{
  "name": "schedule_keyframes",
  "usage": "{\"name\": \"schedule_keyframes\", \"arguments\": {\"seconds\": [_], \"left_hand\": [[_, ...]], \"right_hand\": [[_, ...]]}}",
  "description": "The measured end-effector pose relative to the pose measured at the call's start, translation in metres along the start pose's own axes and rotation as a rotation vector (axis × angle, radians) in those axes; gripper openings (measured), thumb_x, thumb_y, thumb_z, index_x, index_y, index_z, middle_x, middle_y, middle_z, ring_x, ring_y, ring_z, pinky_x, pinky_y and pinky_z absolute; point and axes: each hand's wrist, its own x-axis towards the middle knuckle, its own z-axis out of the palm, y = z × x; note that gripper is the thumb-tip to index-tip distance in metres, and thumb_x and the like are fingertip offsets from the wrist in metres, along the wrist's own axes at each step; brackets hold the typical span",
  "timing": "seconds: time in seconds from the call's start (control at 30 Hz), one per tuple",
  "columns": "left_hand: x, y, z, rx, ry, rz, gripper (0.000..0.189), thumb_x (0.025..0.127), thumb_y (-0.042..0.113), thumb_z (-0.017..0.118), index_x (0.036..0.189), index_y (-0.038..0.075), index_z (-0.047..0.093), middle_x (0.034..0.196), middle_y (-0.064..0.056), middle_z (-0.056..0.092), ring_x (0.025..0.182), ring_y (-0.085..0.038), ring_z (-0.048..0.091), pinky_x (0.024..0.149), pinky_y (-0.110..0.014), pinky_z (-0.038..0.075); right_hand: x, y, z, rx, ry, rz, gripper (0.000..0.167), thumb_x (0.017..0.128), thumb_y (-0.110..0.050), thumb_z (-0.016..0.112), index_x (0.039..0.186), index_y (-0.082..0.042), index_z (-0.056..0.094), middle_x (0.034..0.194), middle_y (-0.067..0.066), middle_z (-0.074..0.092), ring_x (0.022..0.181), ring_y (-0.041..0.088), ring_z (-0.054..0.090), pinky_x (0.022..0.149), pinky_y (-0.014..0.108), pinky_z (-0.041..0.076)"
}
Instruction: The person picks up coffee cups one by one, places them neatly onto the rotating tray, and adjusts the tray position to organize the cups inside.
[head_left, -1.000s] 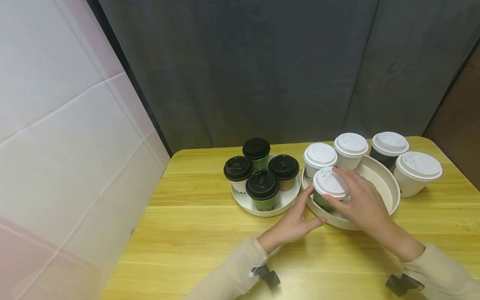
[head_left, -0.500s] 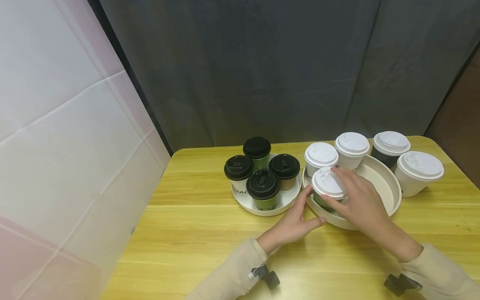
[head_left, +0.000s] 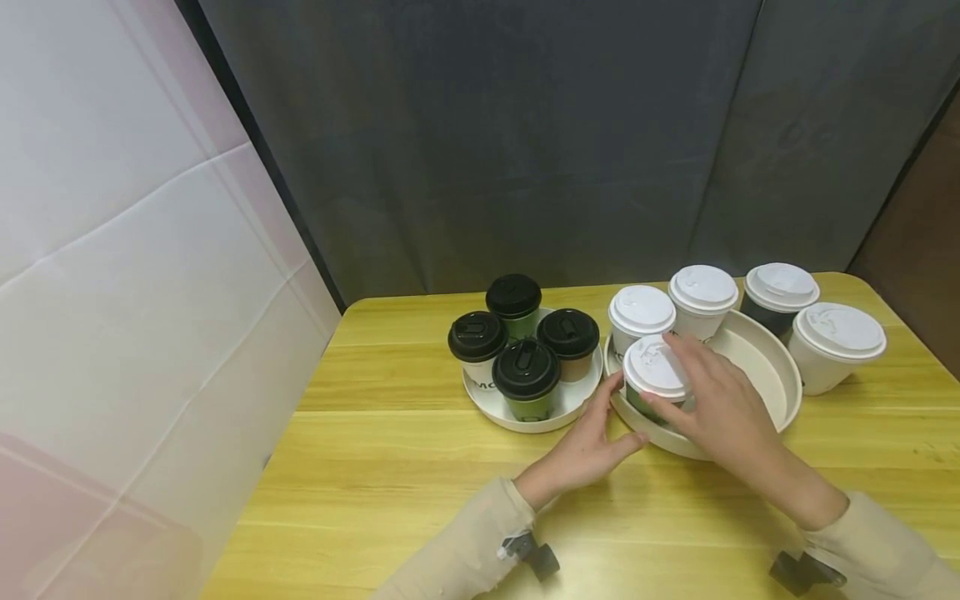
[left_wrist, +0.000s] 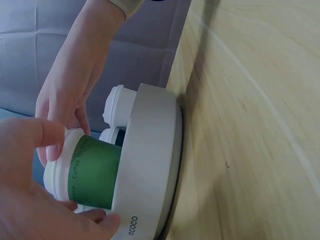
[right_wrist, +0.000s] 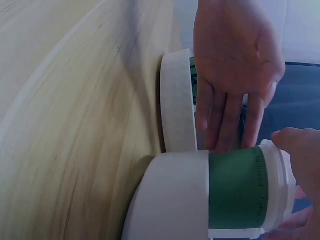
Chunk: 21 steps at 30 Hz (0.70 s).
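Observation:
A green paper coffee cup (head_left: 657,371) with a white lid stands upright inside the larger cream round tray (head_left: 789,412), by its near left wall. My right hand (head_left: 723,408) grips this cup at its lid, thumb on the near side and fingers across the far side. Beside the cup, at the tray's left rim, is my left hand (head_left: 588,446), fingers extended and thumb spread. The left wrist view shows the green cup (left_wrist: 95,172) between both hands, its base hidden by the tray wall (left_wrist: 150,160). Whether the left fingertips touch the cup I cannot tell.
Left of the hands, a smaller white round tray (head_left: 491,408) bears several black-lidded cups (head_left: 527,375). Two white-lidded cups (head_left: 642,312) stand at the larger tray's back left. On the table to its right are a dark cup (head_left: 780,292) and a white cup (head_left: 836,342), both white-lidded.
The green cup and my right hand have shifted slightly left, towards my left hand. The left hand has hardly moved, and the other cups stay in place.

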Motion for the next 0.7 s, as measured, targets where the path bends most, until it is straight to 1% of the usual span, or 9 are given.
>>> {"name": "schedule_keyframes", "arguments": {"seconds": [0.13, 0.2, 0.27, 0.33, 0.43, 0.5, 0.53, 0.6, 0.7], "left_hand": [[-0.003, 0.002, 0.0, 0.013, 0.035, -0.046, 0.077, 0.095, 0.029, 0.06, 0.158, 0.014, 0.018, 0.162, -0.008, 0.029, 0.142, -0.031, 0.042, 0.118, -0.037, 0.038], [-0.007, 0.004, 0.0, 0.044, 0.056, -0.055, 0.075, 0.094, 0.028, 0.06, 0.157, 0.012, 0.021, 0.159, -0.009, 0.033, 0.14, -0.031, 0.044, 0.117, -0.038, 0.04], [-0.012, 0.007, 0.001, 0.125, 0.082, -0.045, 0.07, 0.094, 0.027, 0.059, 0.154, 0.011, 0.028, 0.153, -0.01, 0.041, 0.137, -0.028, 0.047, 0.116, -0.037, 0.041], [-0.017, 0.01, 0.001, 0.241, 0.112, -0.023, 0.061, 0.094, 0.027, 0.059, 0.149, 0.01, 0.039, 0.146, -0.007, 0.049, 0.135, -0.023, 0.05, 0.113, -0.035, 0.044], [-0.024, 0.014, 0.001, 0.451, 0.155, 0.055, 0.045, 0.094, 0.027, 0.057, 0.137, 0.013, 0.056, 0.133, -0.001, 0.062, 0.125, -0.015, 0.058, 0.104, -0.029, 0.05], [-0.027, 0.016, 0.002, 0.569, 0.161, 0.123, 0.037, 0.095, 0.028, 0.057, 0.129, 0.016, 0.062, 0.126, 0.003, 0.066, 0.119, -0.012, 0.062, 0.099, -0.026, 0.052], [-0.028, 0.016, 0.003, 0.623, 0.156, 0.17, 0.035, 0.095, 0.028, 0.057, 0.127, 0.017, 0.063, 0.124, 0.004, 0.067, 0.117, -0.012, 0.063, 0.098, -0.024, 0.052], [-0.029, 0.017, 0.005, 0.712, 0.125, 0.258, 0.034, 0.096, 0.03, 0.057, 0.128, 0.017, 0.062, 0.125, 0.004, 0.067, 0.119, -0.01, 0.062, 0.1, -0.022, 0.051], [-0.028, 0.014, 0.009, 0.825, 0.043, 0.374, 0.042, 0.098, 0.033, 0.055, 0.136, 0.016, 0.056, 0.138, 0.002, 0.06, 0.131, -0.012, 0.055, 0.111, -0.024, 0.044]], "right_hand": [[-0.003, 0.005, -0.01, 0.048, -0.007, 0.03, 0.08, 0.079, -0.033, 0.081, 0.146, -0.011, 0.044, 0.145, 0.022, 0.05, 0.129, 0.044, 0.05, 0.102, 0.061, 0.041], [-0.007, 0.01, -0.016, 0.06, -0.003, 0.036, 0.077, 0.081, -0.032, 0.08, 0.146, -0.012, 0.044, 0.147, 0.02, 0.049, 0.13, 0.043, 0.048, 0.104, 0.061, 0.039], [-0.011, 0.016, -0.023, 0.062, 0.006, 0.03, 0.076, 0.082, -0.029, 0.08, 0.147, -0.014, 0.045, 0.147, 0.018, 0.049, 0.131, 0.043, 0.047, 0.108, 0.06, 0.037], [-0.019, 0.023, -0.03, 0.059, -0.006, 0.047, 0.074, 0.084, -0.03, 0.078, 0.148, -0.017, 0.044, 0.15, 0.016, 0.048, 0.134, 0.042, 0.045, 0.111, 0.059, 0.035], [-0.031, 0.036, -0.037, 0.036, -0.007, 0.052, 0.071, 0.084, -0.027, 0.078, 0.147, -0.019, 0.047, 0.15, 0.013, 0.048, 0.134, 0.04, 0.045, 0.108, 0.059, 0.037], [-0.04, 0.047, -0.04, 0.008, -0.008, 0.05, 0.068, 0.084, -0.027, 0.077, 0.146, -0.021, 0.049, 0.15, 0.011, 0.049, 0.133, 0.039, 0.046, 0.104, 0.059, 0.039], [-0.044, 0.052, -0.041, -0.006, 0.0, 0.038, 0.067, 0.084, -0.026, 0.078, 0.145, -0.02, 0.051, 0.148, 0.012, 0.05, 0.131, 0.039, 0.048, 0.105, 0.056, 0.039], [-0.052, 0.064, -0.042, -0.038, 0.015, 0.002, 0.065, 0.083, -0.024, 0.078, 0.143, -0.021, 0.053, 0.147, 0.011, 0.052, 0.127, 0.04, 0.05, 0.11, 0.05, 0.038], [-0.063, 0.081, -0.043, -0.064, 0.008, -0.045, 0.064, 0.084, -0.022, 0.077, 0.143, -0.022, 0.054, 0.145, 0.011, 0.054, 0.125, 0.039, 0.052, 0.124, 0.029, 0.026]]}}
